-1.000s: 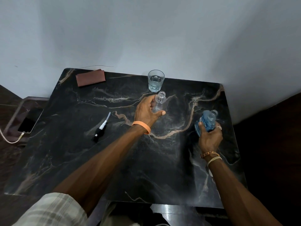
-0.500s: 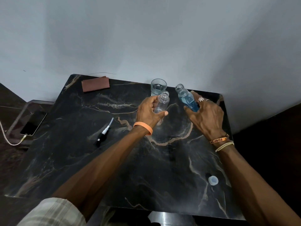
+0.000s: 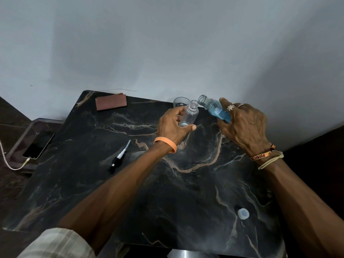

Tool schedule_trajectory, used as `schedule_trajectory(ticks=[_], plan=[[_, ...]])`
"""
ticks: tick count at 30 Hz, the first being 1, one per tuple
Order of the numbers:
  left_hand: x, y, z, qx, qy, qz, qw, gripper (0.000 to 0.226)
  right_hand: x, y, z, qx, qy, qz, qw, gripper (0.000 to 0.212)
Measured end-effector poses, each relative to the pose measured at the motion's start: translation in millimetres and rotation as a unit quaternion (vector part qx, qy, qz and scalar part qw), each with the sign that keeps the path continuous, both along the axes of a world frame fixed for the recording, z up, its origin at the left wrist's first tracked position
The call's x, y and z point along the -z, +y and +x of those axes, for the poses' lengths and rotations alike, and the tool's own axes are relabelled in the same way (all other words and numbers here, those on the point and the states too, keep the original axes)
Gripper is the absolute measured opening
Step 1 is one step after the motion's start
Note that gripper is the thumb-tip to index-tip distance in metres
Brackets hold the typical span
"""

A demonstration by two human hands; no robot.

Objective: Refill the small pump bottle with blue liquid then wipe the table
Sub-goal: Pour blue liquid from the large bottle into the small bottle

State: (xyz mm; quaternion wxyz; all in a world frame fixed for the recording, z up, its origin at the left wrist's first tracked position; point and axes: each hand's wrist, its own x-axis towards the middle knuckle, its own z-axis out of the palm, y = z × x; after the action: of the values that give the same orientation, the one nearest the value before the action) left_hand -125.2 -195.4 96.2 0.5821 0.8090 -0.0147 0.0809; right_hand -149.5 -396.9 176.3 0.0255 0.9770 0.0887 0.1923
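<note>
A person's two bare arms reach over a black marble table [image 3: 186,192] veined in tan. The left hand [image 3: 173,125], with an orange wristband [image 3: 165,143], curls its fingers and thumb round a small clear pump bottle [image 3: 189,116] with no pump on it. The bottle's long axis stands nearly upright, leaning a little toward the right hand, and its open neck points up. Whether its base touches the table cannot be told.

The right hand [image 3: 243,125], wearing rings and wrist threads, grips a larger bottle of blue liquid [image 3: 214,108]. This bottle lies steeply tilted, with its long axis slanting up and toward the left hand. Its open mouth sits just beside the small bottle's mouth. The blue liquid pools in the lower part (the end near the palm), short of the neck.

A drinking glass [image 3: 179,102] stands just beyond the left hand's fingers. The black-and-white pump head [image 3: 119,159] lies on the table outside the left wrist, with its tube pointing away from the person. A white cap [image 3: 243,213] lies beside the right forearm, nearer the person.
</note>
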Motion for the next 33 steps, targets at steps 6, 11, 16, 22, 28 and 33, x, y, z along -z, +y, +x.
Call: schedule_trajectory(ticks=[6,11,16,22,28,33], plan=[[-1,-5,2,0.008,-0.005,-0.004,1.000,0.063,-8,-4,2,-0.004,-0.005,-0.024,1.000,0.056],[-3,-7,5,0.011,-0.003,-0.014,1.000,0.060,-10,-7,4,-0.003,0.002,-0.033,0.999,0.057],[-4,-7,5,0.016,-0.006,-0.017,1.000,0.059,-12,-9,5,0.001,0.002,-0.043,0.999,0.057],[0,-6,7,0.022,-0.006,-0.010,1.000,0.062,-14,-8,5,-0.001,0.016,-0.056,0.998,0.058],[0,-4,6,0.026,-0.018,-0.010,0.999,0.060,-17,-8,4,0.000,0.024,-0.072,0.997,0.058],[0,-4,7,0.028,-0.032,-0.009,0.999,0.062,-20,-8,4,-0.003,0.026,-0.087,0.996,0.059]])
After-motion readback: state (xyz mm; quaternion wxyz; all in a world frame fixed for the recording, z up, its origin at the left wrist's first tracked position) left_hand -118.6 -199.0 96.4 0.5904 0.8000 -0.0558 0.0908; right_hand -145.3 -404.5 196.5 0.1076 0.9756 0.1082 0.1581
